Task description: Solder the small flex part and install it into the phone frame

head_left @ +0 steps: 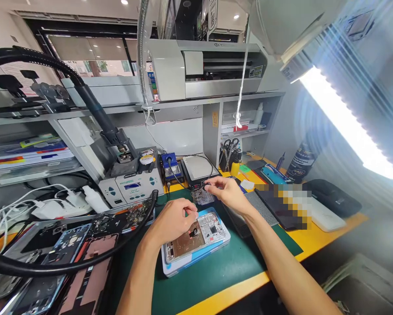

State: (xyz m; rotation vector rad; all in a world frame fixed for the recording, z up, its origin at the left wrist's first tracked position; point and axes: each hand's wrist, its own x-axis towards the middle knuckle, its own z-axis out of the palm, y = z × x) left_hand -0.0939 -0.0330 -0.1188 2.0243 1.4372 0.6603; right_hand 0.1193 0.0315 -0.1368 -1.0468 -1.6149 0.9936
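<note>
The smartphone frame (199, 240) lies flat on a pale-blue box (196, 264), its inside facing up: a brown panel across the nearer-left part, bare silvery metal at the other end, a small dark flex piece between. I judge it light and stiff, the rim smooth enough to slide on the box, the flex easily torn. I would take hold by the two long outer edges and keep pressure off the flex and panel.

My left grip (178, 220) is curled above the frame's far-left edge, thumb and fingertips drawn together; I cannot tell whether anything is between them. My right grip (228, 192) is pinched beyond the frame, apart from it, near a clear bag (203, 197); something dark shows at the fingertips, too small to tell if I hold it.

Under the box is a green mat (248, 258) on the yellow counter (229, 298). Farther out stand a rework station (132, 190) and a blue soldering station (170, 159); at left lies a pink phone shell (91, 273).
</note>
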